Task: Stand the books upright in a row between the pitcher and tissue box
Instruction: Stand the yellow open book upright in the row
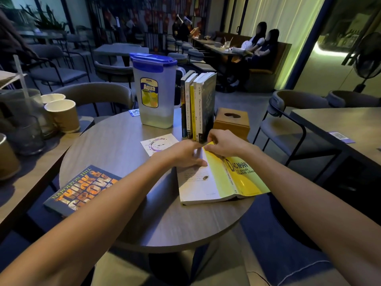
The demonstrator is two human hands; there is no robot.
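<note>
Pinches the far corner of the yellow book (237,178) with the right hand (224,141). Rests the left hand (181,154) on the white book (195,182) touching it, at the front of the round table (165,223). Lift the yellow book slowly, turn it tall, and slide it in by the tissue box (232,120). Hold the standing books (198,106) beside the pitcher (155,93) so none tip. Cannot tell if the blurry left fingers curl over an edge. Cannot see the gap by the box behind the hands. Cannot see all of the dark book (82,188) under the left arm.
</note>
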